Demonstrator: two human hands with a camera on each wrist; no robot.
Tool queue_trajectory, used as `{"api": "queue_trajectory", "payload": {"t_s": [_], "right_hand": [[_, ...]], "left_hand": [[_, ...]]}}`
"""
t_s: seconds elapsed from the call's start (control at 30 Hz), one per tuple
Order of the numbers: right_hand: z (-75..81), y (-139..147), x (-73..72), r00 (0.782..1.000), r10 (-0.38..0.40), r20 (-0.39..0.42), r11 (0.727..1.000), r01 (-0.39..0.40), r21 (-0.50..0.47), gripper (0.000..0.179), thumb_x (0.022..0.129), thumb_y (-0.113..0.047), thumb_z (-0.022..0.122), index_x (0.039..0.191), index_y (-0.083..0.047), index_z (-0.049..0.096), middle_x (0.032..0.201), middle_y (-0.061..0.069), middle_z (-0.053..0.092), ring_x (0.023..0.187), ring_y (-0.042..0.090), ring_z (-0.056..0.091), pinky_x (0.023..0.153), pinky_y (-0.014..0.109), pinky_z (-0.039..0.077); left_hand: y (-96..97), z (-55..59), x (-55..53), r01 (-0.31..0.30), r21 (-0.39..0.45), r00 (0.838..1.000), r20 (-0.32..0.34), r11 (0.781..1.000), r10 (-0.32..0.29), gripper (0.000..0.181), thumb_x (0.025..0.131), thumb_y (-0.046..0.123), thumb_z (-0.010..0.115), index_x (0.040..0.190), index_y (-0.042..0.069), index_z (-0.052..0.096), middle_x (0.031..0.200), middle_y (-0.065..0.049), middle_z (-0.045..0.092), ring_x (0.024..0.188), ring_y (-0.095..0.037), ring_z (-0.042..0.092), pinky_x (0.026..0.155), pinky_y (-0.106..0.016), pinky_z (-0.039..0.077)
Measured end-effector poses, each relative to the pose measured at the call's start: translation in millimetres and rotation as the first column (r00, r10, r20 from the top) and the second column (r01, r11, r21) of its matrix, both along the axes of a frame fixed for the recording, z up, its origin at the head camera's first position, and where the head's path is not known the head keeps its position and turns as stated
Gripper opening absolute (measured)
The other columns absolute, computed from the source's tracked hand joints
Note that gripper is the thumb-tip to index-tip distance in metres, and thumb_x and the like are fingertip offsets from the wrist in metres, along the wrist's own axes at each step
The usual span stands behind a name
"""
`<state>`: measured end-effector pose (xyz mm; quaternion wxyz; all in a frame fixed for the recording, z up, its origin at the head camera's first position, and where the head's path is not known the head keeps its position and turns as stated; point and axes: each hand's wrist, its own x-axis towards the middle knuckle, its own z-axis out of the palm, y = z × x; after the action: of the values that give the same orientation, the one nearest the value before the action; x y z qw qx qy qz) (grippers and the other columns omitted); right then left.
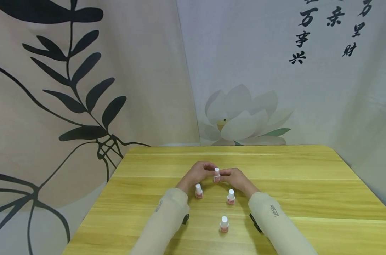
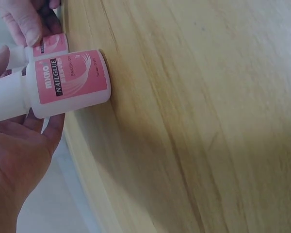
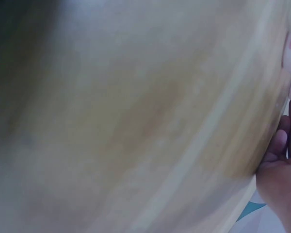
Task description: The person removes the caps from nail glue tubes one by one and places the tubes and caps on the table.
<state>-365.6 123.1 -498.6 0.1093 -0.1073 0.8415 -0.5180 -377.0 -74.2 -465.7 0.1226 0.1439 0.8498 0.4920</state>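
Note:
Small nail glue bottles with white caps and pink labels stand on the wooden table. The farthest bottle (image 1: 216, 175) is upright between both hands. My right hand (image 1: 238, 180) pinches it from the right; in the left wrist view the right thumb (image 2: 33, 35) lies against its label. My left hand (image 1: 197, 174) reaches in from the left, fingertips right at the cap and side; its grip is partly hidden. Closer to the left wrist stands another bottle (image 1: 198, 191), large in the left wrist view, covering part of the left fingers. Bottle edges show at the right wrist view's right border.
Two more nail glue bottles stand nearer: one bottle (image 1: 231, 197) beside the right forearm, one bottle (image 1: 224, 225) between the sleeves. The table's (image 1: 307, 166) far edge lies just beyond the hands. A printed curtain (image 1: 154, 88) hangs behind it.

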Motion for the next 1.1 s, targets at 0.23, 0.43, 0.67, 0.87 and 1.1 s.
{"api": "queue_trajectory", "payload": {"t_s": [0.23, 0.43, 0.67, 0.87, 1.1], "right_hand": [[-1.1, 1.3, -0.9, 1.000, 0.000, -0.002, 1.000, 0.000, 0.003, 0.030, 0.092, -0.031, 0.071, 0.118, -0.016, 0.074, 0.123, 0.002, 0.068, 0.122, 0.028, 0.055, 0.103, 0.053, 0.041], [-1.1, 1.3, -1.0, 1.000, 0.000, -0.007, 1.000, 0.000, 0.011, 0.030, 0.092, -0.032, 0.072, 0.117, -0.017, 0.074, 0.122, 0.000, 0.068, 0.121, 0.026, 0.056, 0.103, 0.052, 0.041], [2.5, 0.3, 1.8, 1.000, 0.000, 0.002, 1.000, 0.000, 0.009, 0.027, 0.091, -0.029, 0.073, 0.115, -0.015, 0.075, 0.118, 0.001, 0.070, 0.118, 0.025, 0.058, 0.101, 0.050, 0.044], [3.0, 0.1, 1.6, 1.000, -0.005, 0.003, 1.000, 0.005, 0.002, 0.029, 0.092, -0.030, 0.073, 0.115, -0.014, 0.075, 0.119, 0.001, 0.070, 0.118, 0.026, 0.058, 0.100, 0.051, 0.044], [2.0, -0.1, 0.6, 1.000, -0.008, 0.009, 1.000, 0.008, -0.003, 0.030, 0.089, -0.033, 0.075, 0.114, -0.016, 0.075, 0.117, 0.000, 0.070, 0.116, 0.024, 0.058, 0.099, 0.050, 0.045]], "left_hand": [[2.7, -0.7, -1.1, -0.007, -0.004, 1.000, 0.000, 1.000, 0.007, 0.019, 0.090, 0.024, 0.075, 0.104, 0.013, 0.070, 0.102, 0.003, 0.068, 0.101, -0.017, 0.061, 0.096, -0.041, 0.047], [0.4, 1.5, 0.4, -0.001, -0.001, 1.000, 0.017, 1.000, 0.001, 0.025, 0.090, 0.026, 0.075, 0.112, 0.015, 0.069, 0.107, 0.003, 0.068, 0.107, -0.019, 0.061, 0.100, -0.044, 0.045], [0.0, -0.5, -0.6, 0.019, 0.052, 1.000, 0.014, 0.998, -0.019, 0.024, 0.091, 0.021, 0.074, 0.114, 0.012, 0.072, 0.110, 0.000, 0.070, 0.107, -0.019, 0.061, 0.098, -0.042, 0.047], [1.8, -1.5, -1.7, 0.011, 0.047, 1.000, 0.008, 0.999, -0.011, 0.021, 0.091, 0.022, 0.074, 0.110, 0.012, 0.072, 0.107, 0.001, 0.070, 0.105, -0.017, 0.061, 0.098, -0.041, 0.046], [4.4, -0.9, -1.0, -0.013, 0.022, 1.000, 0.007, 1.000, 0.012, 0.019, 0.091, 0.021, 0.074, 0.107, 0.013, 0.071, 0.105, 0.003, 0.068, 0.102, -0.016, 0.060, 0.096, -0.041, 0.047]]}}
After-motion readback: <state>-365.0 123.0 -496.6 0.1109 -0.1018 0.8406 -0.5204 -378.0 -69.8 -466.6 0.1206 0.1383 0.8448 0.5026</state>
